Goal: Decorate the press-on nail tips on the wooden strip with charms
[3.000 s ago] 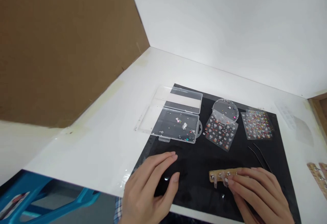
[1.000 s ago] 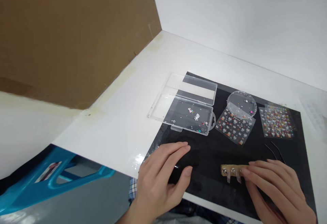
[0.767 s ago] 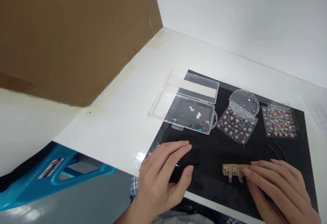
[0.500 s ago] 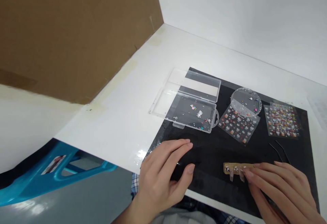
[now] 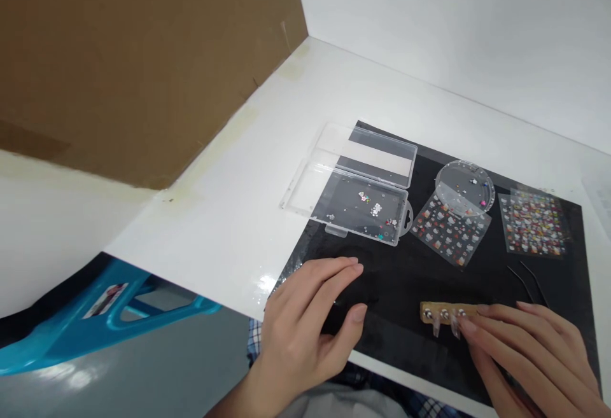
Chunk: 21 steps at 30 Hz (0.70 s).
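My left hand [image 5: 305,335] rests over the left part of the black mat [image 5: 391,284], its fingers curved and apart with nothing between them. At the lower right, my right hand [image 5: 529,348] has its fingertips on the right end of a narrow tan strip [image 5: 434,313]. Round metallic studs sit along that strip, and clear nail-shaped pieces [image 5: 436,327] stick out from its near side. My fingers hide the strip's right end. Thin dark tweezers [image 5: 529,281] lie just beyond my right hand, partly covered by it.
An open clear case [image 5: 408,214] with small gems lies at the mat's upper left. Right of it are a round clear dish [image 5: 464,186], a sticker sheet [image 5: 451,230] partly under it, and more sticker sheets [image 5: 537,224]. A brown cardboard panel [image 5: 143,62] stands at the left.
The whole view has shifted slightly, moving the mat and its items a little to the right. Both hands keep nearly the same pose, the right one still at the strip.
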Available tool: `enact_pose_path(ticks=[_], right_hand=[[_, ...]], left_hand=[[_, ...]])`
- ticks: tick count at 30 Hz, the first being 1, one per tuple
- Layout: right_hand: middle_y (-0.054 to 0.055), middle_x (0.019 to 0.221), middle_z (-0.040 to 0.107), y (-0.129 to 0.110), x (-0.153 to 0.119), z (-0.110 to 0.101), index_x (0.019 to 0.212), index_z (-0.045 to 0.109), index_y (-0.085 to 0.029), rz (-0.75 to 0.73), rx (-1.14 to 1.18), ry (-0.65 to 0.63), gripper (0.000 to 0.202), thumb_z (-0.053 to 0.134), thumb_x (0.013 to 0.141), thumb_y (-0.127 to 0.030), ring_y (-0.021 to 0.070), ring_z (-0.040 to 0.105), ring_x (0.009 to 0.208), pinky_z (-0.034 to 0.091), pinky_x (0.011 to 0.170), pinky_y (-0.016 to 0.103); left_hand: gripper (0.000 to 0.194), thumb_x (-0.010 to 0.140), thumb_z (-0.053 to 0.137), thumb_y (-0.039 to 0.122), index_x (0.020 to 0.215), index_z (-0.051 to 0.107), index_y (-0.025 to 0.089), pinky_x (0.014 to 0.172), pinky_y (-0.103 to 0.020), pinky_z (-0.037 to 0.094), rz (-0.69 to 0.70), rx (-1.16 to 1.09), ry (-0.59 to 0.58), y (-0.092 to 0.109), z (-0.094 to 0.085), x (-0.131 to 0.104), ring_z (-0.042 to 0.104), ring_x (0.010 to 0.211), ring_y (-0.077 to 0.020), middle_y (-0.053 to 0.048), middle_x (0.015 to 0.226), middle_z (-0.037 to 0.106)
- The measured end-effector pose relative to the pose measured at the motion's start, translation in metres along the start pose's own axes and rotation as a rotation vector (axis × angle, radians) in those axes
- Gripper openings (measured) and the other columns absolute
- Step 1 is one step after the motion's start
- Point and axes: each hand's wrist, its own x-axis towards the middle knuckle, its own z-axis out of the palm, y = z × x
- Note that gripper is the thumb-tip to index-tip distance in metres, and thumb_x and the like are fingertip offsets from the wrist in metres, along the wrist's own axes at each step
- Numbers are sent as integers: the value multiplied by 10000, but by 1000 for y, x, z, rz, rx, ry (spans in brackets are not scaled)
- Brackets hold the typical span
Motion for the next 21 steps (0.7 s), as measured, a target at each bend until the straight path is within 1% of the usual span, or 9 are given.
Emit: enact_pose_path(ticks=[5, 12, 17, 21], right_hand=[[-23, 997, 826, 0, 1, -2, 1142, 745, -223, -11, -6, -33, 174, 624, 1061, -128, 167, 768, 925, 496, 989, 375], [-35, 1009, 827, 1, 1, -3, 1148, 758, -236, -1, 13, -28, 190, 639, 1044, -130, 160, 769, 924, 487, 1032, 357], [-47, 1068, 830, 4, -2, -3, 1186, 758, -235, -27, 6, -75, 186, 677, 1037, -159, 134, 754, 1010, 435, 1171, 314], [-47, 1069, 828, 6, -4, -2, 1216, 751, -231, -25, -1, -70, 214, 687, 1031, -145, 122, 727, 1072, 389, 1241, 306]], left_hand=[[230, 1087, 569, 190, 1290, 667, 142, 1000, -289, 618, -8, 15, 3, -1, 0, 0, 724, 1144, -176, -104, 1221, 757], [238, 1130, 524, 233, 1296, 669, 143, 996, -293, 615, -6, 5, -4, 0, 0, 0, 718, 1154, -177, -111, 1224, 757], [306, 1178, 446, 306, 1320, 657, 136, 1020, -280, 596, 2, -10, -20, -2, -1, -1, 704, 1185, -167, -113, 1247, 744], [387, 1203, 365, 357, 1352, 650, 142, 1048, -275, 584, -5, -20, -29, -4, -2, -3, 697, 1222, -165, -108, 1284, 732]])
